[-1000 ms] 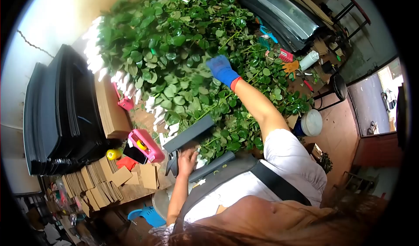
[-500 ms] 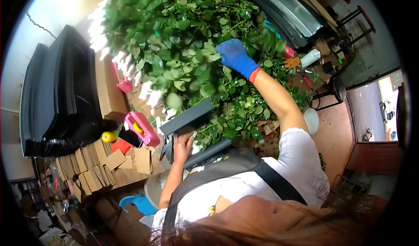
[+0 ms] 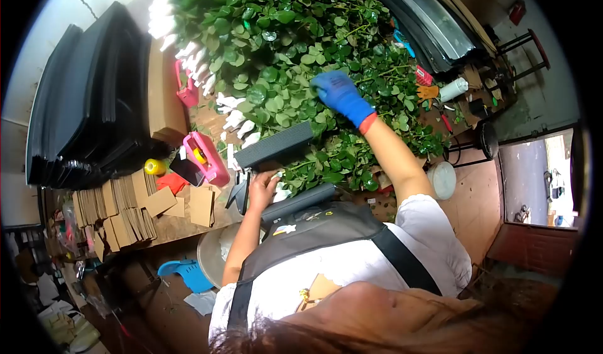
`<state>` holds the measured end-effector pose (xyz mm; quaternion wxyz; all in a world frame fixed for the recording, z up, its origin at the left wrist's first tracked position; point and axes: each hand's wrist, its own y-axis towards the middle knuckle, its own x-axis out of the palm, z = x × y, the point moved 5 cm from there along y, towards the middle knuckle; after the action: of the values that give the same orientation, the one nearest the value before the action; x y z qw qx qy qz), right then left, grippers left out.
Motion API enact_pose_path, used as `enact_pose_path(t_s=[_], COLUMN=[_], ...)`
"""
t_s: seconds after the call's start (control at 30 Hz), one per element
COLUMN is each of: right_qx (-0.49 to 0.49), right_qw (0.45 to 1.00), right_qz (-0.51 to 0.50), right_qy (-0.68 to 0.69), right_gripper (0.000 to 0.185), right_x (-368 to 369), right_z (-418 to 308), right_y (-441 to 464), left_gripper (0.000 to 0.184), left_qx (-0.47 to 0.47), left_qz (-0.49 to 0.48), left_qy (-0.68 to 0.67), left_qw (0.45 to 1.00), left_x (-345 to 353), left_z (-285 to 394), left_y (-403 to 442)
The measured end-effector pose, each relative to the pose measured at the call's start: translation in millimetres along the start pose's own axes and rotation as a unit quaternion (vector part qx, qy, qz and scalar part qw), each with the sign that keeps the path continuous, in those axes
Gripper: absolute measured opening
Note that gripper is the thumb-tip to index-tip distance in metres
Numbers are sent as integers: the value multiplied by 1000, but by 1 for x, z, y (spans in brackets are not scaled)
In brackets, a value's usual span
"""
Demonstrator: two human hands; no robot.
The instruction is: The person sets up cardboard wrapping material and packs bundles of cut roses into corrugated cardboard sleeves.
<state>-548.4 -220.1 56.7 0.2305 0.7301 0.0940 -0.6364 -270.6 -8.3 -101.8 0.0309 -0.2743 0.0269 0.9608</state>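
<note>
My left hand (image 3: 261, 191), bare, is between the two dark grey ribbed bars of a stand (image 3: 275, 145). Its thumb and fingertips come together at a small white thing among white-wrapped flower heads (image 3: 282, 194); exactly what they grip is unclear. My right hand (image 3: 341, 96), in a blue glove with a red cuff, is curled closed over the big heap of leafy rose stems (image 3: 270, 75). Whatever lies inside its fingers is hidden by the glove and leaves. More white-wrapped heads (image 3: 235, 115) stick out along the heap's left side.
Left of the stand are a pink tape dispenser (image 3: 217, 166), a yellow tape roll (image 3: 154, 166) and cardboard pieces (image 3: 202, 204). Black sheets (image 3: 94, 96) stand upright behind them. A blue plastic object (image 3: 188, 274) lies below. A white bucket (image 3: 443, 179) stands right.
The whole view has shifted slightly with my head. My left hand's fingertips have drawn together at the white thing. My gloved right hand stays closed over the leaves.
</note>
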Motion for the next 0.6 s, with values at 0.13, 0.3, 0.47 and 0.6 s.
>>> enact_pose_path(t_s=[0.13,0.3,0.47,0.6], right_qx=[51,46,12,-52], right_qw=[974,982,988,962], right_qz=[-26,2,157,263], right_qy=[-219,-183,-4,-47], right_gripper=[15,20,32,33], right_x=[77,44,-29,-85], right_z=[14,7,8,4], right_y=[3,20,24,9], left_gripper=[22,23,21,23], left_qx=[-5,-2,3,15], left_qz=[6,14,14,-9], left_qy=[-13,-7,-22,28], left_qw=[1000,1000,1000,999], left_x=[4,3,8,2], left_z=[-6,-5,-12,-2], left_y=[0,-1,0,0])
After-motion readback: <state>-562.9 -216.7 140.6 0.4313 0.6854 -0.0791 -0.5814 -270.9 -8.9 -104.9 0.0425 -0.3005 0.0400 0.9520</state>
